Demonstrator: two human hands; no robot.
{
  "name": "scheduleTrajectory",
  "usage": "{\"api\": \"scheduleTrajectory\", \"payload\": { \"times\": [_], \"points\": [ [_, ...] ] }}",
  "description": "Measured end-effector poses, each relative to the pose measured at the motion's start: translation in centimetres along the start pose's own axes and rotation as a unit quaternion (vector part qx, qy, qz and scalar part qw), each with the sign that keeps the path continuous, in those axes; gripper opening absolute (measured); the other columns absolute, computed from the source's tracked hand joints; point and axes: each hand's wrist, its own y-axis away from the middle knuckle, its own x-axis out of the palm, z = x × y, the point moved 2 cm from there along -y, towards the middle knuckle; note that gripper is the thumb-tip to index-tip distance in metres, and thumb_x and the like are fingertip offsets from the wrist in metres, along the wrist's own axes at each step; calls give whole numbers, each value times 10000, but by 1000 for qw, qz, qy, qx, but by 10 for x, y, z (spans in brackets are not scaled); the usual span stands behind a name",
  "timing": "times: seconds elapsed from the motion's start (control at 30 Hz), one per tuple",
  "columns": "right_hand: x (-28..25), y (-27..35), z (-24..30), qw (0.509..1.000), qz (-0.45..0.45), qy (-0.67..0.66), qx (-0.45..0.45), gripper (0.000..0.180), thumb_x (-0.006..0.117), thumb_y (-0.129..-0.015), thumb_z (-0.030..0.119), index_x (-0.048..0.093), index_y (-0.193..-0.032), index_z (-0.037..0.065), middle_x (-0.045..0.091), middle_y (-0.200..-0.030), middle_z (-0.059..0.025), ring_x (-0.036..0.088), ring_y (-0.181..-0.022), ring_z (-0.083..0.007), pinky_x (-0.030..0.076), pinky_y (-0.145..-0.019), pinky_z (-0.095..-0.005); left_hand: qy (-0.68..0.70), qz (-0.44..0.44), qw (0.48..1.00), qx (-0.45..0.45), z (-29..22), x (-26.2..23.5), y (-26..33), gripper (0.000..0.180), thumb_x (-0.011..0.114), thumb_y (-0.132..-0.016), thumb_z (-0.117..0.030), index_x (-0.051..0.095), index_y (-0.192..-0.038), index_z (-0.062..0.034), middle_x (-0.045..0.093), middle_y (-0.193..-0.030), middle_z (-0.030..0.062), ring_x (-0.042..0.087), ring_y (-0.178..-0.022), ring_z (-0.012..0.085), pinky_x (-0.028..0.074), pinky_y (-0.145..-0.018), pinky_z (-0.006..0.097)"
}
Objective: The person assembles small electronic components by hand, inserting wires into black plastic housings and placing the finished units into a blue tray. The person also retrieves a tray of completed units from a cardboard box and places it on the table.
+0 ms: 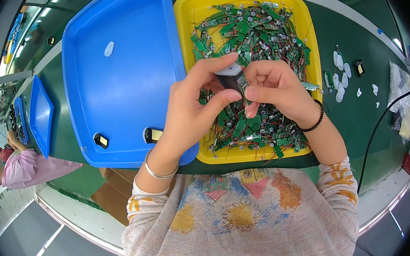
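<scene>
Above the yellow tray (186, 16), my left hand (189, 97) grips a small black casing (228, 80) with a pale grey end, thumb on one side and fingers on the other. At the casing's side, my right hand (283, 91) pinches a small green circuit board (243, 83); its fingertips partly hide it, and how far it sits inside the casing I cannot tell. Below both hands, a heap of green circuit boards (265, 38) with thin wires fills the tray. To the left, a blue tray (125, 93) holds two black casings (100, 140) and a white oval piece (109, 49).
On the green table at right lie several white oval pieces (340, 93), another black casing (359, 67) and clear plastic bags (402, 101). A black cable (370, 144) curves past them. At far left are another blue tray (42, 116) and a person in pink (28, 167).
</scene>
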Motion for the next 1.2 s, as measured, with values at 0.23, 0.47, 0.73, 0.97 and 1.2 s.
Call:
{"api": "scheduleTrajectory", "payload": {
  "times": [0.23,0.47,0.73,0.97,1.2],
  "points": [
    [5,3,-3,973,-79,160,-149,116,618,-774,91,524,-746,29,575,-634,-22,579,-550,-94,471,-533,-211,24,-14,999,41,-5,4,-3,457,599,-727,-19,472,-1165,-31,547,-1108,121,573,-860,181,471,-757,287],
    [16,5,5,833,-125,453,-290,121,656,-714,72,540,-715,41,560,-617,-46,575,-513,-136,451,-485,-226,61,-8,997,54,1,4,-1,400,535,-732,3,457,-1124,-10,476,-1207,167,528,-1004,209,445,-832,322],
    [12,5,6,886,-97,381,-244,131,674,-705,88,558,-735,37,574,-638,-42,585,-531,-122,439,-470,-218,63,32,997,17,-6,-2,0,377,518,-754,6,423,-1119,17,454,-1215,195,492,-1075,227,437,-862,326],
    [19,7,8,834,-103,459,-288,130,674,-697,77,564,-744,26,575,-648,-57,587,-532,-143,449,-473,-239,69,39,996,30,-9,-3,1,403,531,-749,-14,412,-1132,15,436,-1233,186,503,-1049,216,453,-841,323],
    [19,7,11,829,-89,472,-287,129,673,-695,71,568,-751,21,575,-655,-63,590,-542,-154,455,-482,-236,60,34,997,22,-9,-4,1,388,519,-746,17,422,-1122,8,456,-1215,177,508,-1037,200,463,-822,312]
  ]
}}
